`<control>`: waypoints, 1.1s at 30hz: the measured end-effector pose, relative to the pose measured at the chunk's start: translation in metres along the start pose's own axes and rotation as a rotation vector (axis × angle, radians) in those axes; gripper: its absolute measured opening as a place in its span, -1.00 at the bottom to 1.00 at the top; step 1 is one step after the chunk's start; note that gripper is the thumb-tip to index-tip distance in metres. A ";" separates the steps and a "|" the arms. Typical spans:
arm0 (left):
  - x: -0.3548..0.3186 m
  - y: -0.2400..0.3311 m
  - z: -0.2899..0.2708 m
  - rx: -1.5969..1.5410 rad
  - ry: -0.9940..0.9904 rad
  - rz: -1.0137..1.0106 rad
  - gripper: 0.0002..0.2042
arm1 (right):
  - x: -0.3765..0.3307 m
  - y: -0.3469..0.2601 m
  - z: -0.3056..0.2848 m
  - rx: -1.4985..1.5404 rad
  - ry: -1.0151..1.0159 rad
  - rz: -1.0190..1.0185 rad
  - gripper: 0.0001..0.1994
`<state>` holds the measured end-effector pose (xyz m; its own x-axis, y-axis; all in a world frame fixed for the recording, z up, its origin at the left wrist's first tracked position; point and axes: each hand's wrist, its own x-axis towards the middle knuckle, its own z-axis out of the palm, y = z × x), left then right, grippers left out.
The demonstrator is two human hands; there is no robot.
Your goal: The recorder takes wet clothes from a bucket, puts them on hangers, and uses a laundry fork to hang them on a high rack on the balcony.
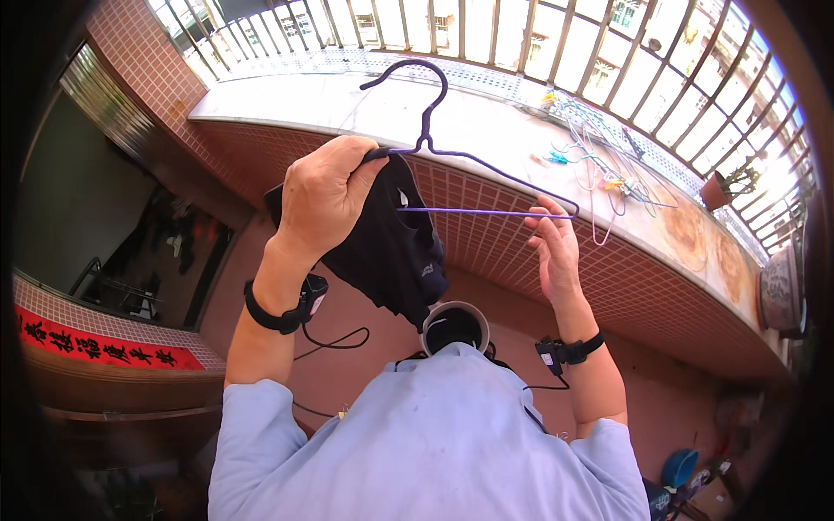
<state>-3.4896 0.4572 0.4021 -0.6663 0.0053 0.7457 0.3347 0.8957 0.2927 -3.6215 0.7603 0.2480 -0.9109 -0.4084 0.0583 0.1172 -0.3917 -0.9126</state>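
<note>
A purple clothes hanger (499, 165) with a dark hook is held up in front of me, hook upward. Its left shoulder runs into a black garment (395, 247), which hangs down from my left hand (328, 195). That hand is closed, pinching the cloth over the hanger's left arm; the hanger's left tip is hidden in it. At the opposite end, the fingers of my right hand (556, 247) curl round the bare right corner of the hanger. The garment's lower end hangs close to a pale bucket (455, 326) with something dark inside.
Tangled wire hangers with coloured clips (608, 165) lie on the white ledge (287, 100) ahead, some over its edge. Metal bars (486, 30) stand behind it. Potted plants (717, 191) are at the right. Cables (339, 340) trail from my wrist devices. A doorway (130, 208) opens at left.
</note>
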 end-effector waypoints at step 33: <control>-0.066 -0.022 -0.025 0.139 -0.022 0.172 -0.63 | 0.046 -0.102 0.000 -1.143 -0.361 0.271 -0.78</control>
<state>-3.4363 0.4261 0.3620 -0.6221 0.1715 0.7639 0.3506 0.9334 0.0760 -3.6755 0.7812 0.3438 -0.7281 -0.6402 -0.2451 -0.2942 0.6148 -0.7318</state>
